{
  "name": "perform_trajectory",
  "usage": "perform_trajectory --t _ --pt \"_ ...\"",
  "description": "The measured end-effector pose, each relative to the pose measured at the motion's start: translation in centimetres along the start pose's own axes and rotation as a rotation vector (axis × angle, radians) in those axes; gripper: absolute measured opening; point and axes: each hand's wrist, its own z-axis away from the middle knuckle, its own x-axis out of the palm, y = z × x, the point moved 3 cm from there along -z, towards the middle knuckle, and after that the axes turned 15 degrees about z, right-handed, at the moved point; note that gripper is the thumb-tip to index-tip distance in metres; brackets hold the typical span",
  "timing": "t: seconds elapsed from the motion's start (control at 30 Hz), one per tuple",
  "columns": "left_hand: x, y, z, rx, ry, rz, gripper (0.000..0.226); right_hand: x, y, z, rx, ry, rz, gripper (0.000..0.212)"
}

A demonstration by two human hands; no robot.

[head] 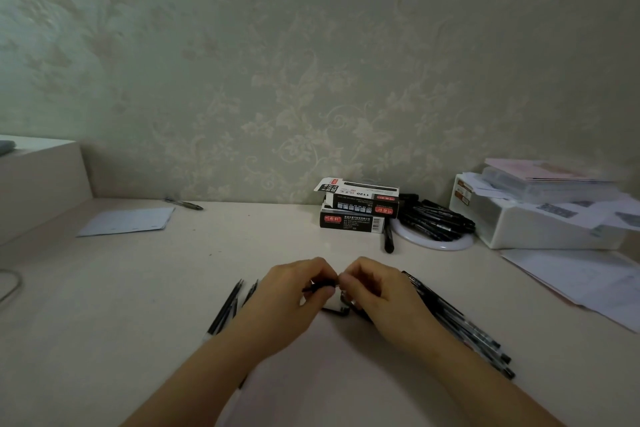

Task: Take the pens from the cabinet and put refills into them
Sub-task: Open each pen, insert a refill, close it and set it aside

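Both hands met over the middle of the desk (311, 374). The left hand (294, 295) had its fingers curled round a short black pen part (320, 285), and the right hand (374, 291) pinched the other end of it between thumb and fingertips, so the two hands nearly touched. Whether that part was a barrel, a cap or a tip could not be told, as the fingers hid most of it.

Just to the left of the hands lay a small bunch of thin dark refills (227, 307), side by side on the desk. Just to the right of the hands, partly under the right wrist, lay a row of black pens (467, 326), running away toward the near right. Well beyond the hands, against the wall, stood two stacked pen boxes (356, 210), and to the right of those a heap of more black pens (434, 218) rested on a white round plate (446, 244), with a white storage box (540, 222) further right again.

The step in hand looked like the opening or closing of one pen, mid-way through the batch. The next move would likely call for a firm twist or pull along the pen's axis, then a reach left of the hands for one refill, kept straight as it entered the barrel.
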Motion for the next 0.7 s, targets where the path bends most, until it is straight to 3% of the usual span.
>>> perform_trajectory --t 0.13,0.3,0.47,0.63,0.7 --pt "0.14 0.22 0.09 0.028 -0.018 -0.001 0.012 -0.03 -0.06 0.12 0.014 0.028 0.028 0.042" --pt "-0.19 -0.01 -0.05 0.003 0.017 -0.019 0.012 -0.1 -0.01 -0.07 -0.01 0.006 0.002 0.014" --pt "0.06 0.4 0.02 0.024 -0.004 -0.035 0.011 0.06 -0.02 0.11 0.002 0.038 0.031 0.038" --pt "-0.21 0.23 -0.01 -0.013 0.027 -0.006 0.011 -0.07 0.03 -0.1 0.007 0.006 -0.025 0.016" --pt "-0.17 0.41 0.06 -0.011 0.029 -0.005 0.011 0.02 0.01 -0.06 0.005 0.002 -0.025 0.018"
